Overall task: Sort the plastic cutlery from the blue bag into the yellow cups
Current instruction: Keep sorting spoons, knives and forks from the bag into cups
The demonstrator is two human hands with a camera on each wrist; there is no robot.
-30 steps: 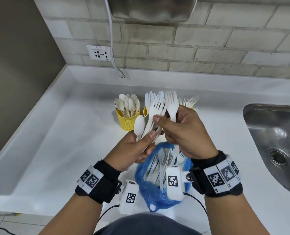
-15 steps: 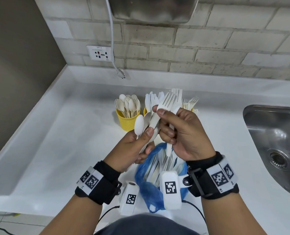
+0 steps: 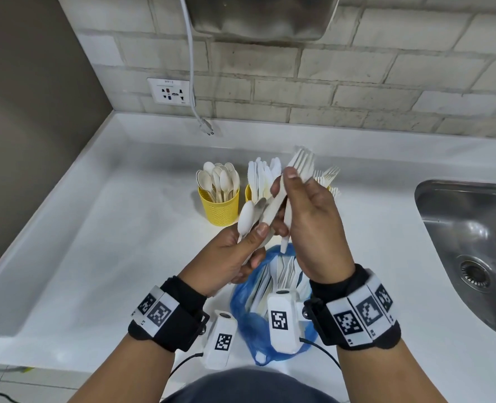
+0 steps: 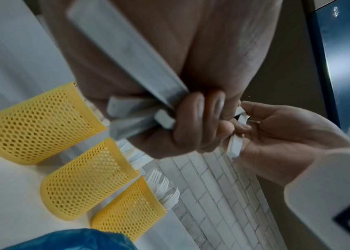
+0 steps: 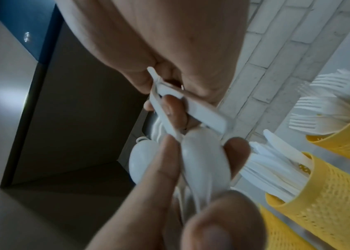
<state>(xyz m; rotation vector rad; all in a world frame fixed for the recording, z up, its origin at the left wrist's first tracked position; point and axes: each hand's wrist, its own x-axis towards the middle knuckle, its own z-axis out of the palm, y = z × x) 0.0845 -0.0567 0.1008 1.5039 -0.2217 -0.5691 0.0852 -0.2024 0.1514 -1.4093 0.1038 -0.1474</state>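
Hands meet above the crumpled blue plastic bag [image 3: 248, 321] on the white surface [image 3: 95, 257]: left hand [image 3: 229, 257] grips white plastic spoons [image 3: 245, 218], right hand [image 3: 313, 228] pinches white plastic forks [image 3: 300, 164]. Yellow mesh cups [image 3: 219, 209] stand at twelve o'clock.

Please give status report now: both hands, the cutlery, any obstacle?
Left hand grips white plastic spoons. Right hand pinches white plastic forks above the blue plastic bag. Three yellow mesh cups part-filled. Path unobstructed.
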